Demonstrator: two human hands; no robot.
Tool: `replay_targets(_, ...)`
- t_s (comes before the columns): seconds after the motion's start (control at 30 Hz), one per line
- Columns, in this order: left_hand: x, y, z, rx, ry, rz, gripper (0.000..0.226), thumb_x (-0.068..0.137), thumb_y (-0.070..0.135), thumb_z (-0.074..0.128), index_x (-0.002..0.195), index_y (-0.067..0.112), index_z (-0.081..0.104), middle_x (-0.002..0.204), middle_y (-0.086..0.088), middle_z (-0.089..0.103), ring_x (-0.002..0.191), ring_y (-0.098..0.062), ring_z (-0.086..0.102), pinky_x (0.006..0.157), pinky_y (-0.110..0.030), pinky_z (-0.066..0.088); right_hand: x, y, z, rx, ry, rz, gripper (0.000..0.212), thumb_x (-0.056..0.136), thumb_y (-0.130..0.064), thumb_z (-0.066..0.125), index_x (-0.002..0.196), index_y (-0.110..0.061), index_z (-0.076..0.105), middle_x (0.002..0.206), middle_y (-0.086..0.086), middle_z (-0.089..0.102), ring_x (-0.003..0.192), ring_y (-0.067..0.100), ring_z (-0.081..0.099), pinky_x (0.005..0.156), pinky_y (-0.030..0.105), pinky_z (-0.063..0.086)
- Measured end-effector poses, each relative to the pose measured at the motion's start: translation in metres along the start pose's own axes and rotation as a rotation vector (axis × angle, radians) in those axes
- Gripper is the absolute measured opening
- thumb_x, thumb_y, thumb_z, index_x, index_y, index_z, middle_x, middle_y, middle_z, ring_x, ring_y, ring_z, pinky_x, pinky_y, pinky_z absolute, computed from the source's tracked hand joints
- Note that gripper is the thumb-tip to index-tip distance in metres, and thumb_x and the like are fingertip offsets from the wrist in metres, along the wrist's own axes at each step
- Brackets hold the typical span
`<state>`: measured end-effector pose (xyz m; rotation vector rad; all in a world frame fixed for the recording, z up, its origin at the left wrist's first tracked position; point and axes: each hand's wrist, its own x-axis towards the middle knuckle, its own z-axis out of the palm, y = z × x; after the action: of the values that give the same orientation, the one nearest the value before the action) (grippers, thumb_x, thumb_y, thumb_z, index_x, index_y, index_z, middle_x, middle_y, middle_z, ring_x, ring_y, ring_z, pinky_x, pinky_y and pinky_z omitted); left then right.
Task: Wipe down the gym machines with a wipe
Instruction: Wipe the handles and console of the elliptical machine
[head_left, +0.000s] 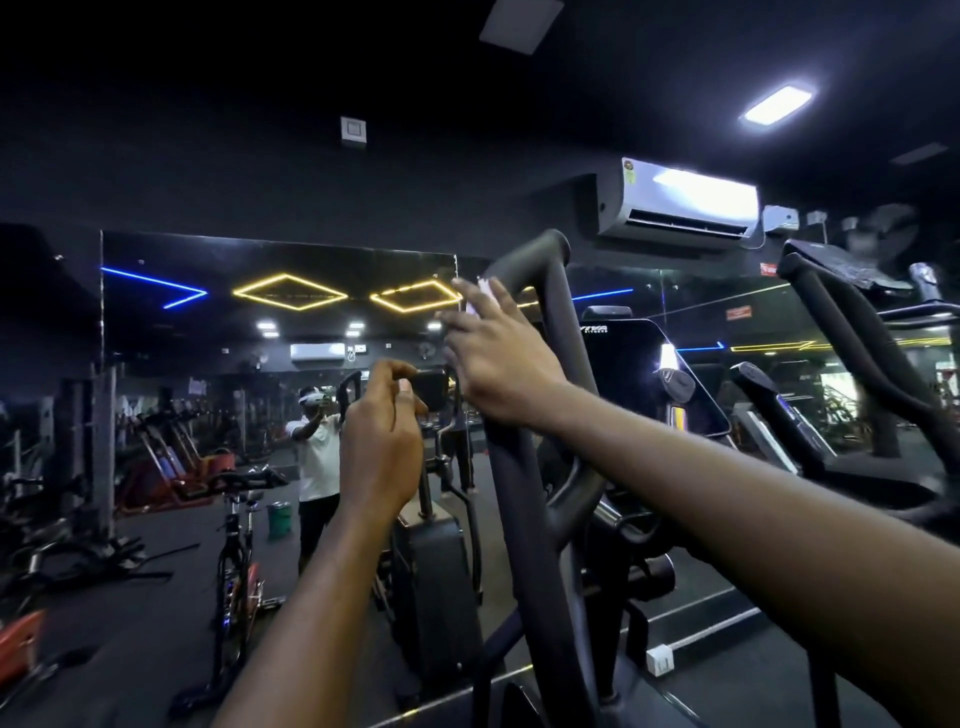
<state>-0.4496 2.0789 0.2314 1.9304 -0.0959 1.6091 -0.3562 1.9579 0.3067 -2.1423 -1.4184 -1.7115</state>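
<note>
A black elliptical machine stands right in front of me, its tall curved handlebar (540, 322) rising up the middle of the view. My right hand (498, 364) lies on the upper left side of that bar with its fingers stretched out. It presses a small white wipe (484, 289) against the bar, and only an edge of the wipe shows above the fingertips. My left hand (382, 441) is raised to the left of the bar, clear of it. Its fingers are curled inward toward the thumb and nothing shows in them.
The machine's dark console (644, 374) sits right of the bar. A second elliptical (852, 332) stands at the far right. A wall mirror (208, 364) ahead reflects a spin bike (236, 519), a green bucket (279, 518), other machines and a person. An air conditioner (680, 200) hangs above.
</note>
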Motion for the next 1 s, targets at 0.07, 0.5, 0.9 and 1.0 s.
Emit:
replay_targets(0.07,-0.002,0.002,0.000,0.023,0.019,0.003,0.018,0.108,0.019,0.037,0.109,0.021,0.054,0.078,-0.002,0.061,0.061,-0.024,0.059,0.053,-0.047,0.052,-0.028,-0.014,0.002,-0.053,-0.042,-0.038,0.037,0.098,-0.028,0.042,0.122,-0.018,0.068,0.154,0.003,0.046,0.155,0.028,0.011,0.125,0.054,0.004)
replay_targets(0.5,-0.001,0.021,0.004,0.031,-0.099,0.021,0.019,0.109,0.027,0.035,0.110,0.024,0.053,0.081,0.000,0.062,0.067,-0.022,0.060,0.061,-0.050,0.053,-0.088,-0.083,0.007,0.571,0.181,0.642,0.068,0.107,-0.039,0.025,0.157,-0.035,-0.020,0.158,0.018,0.029,0.129,0.024,0.047,0.092,0.030,0.048)
replay_targets(0.9,0.017,0.035,0.021,-0.094,-0.407,-0.051,0.021,0.108,0.036,0.041,0.123,0.022,0.035,0.095,-0.008,0.064,0.081,-0.027,0.070,0.070,-0.048,0.062,-0.097,-0.097,0.006,0.481,0.191,0.776,0.067,0.106,-0.017,0.040,0.162,-0.015,0.003,0.148,0.013,0.044,0.121,0.018,0.051,0.098,0.027,0.046)
replay_targets(1.0,0.010,0.029,0.024,-0.279,-0.573,-0.130,0.029,0.108,0.033,0.041,0.127,0.030,0.018,0.110,-0.002,0.058,0.087,-0.013,0.067,0.057,-0.019,0.057,-0.143,-0.135,0.027,0.276,0.199,0.793,0.074,0.101,-0.006,0.042,0.162,-0.013,0.000,0.163,0.016,0.027,0.149,0.027,0.029,0.118,0.039,0.036)
